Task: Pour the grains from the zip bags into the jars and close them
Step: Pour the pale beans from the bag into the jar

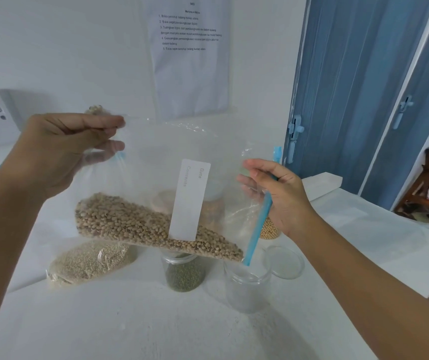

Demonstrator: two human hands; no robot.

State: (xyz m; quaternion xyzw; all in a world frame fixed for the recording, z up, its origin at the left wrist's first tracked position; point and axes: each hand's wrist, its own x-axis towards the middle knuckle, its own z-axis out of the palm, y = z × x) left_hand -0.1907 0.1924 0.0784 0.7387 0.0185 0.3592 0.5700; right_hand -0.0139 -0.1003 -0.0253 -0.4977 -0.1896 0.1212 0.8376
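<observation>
Zip bag (156, 203) of beans (140, 224), pinched by left hand (60, 146) and right hand (281, 196), tilted above empty jar (247, 287); green-grain jar (184, 271) left, lid (283, 261) right, second bag (88, 263) on desk (130, 320).

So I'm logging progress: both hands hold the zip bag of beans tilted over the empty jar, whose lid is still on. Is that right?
Not quite. The empty jar is open: its lid lies on the table beside it, as the head view shows. The rest holds: the left hand and right hand hold the zip bag of beans tilted above that jar.
</observation>
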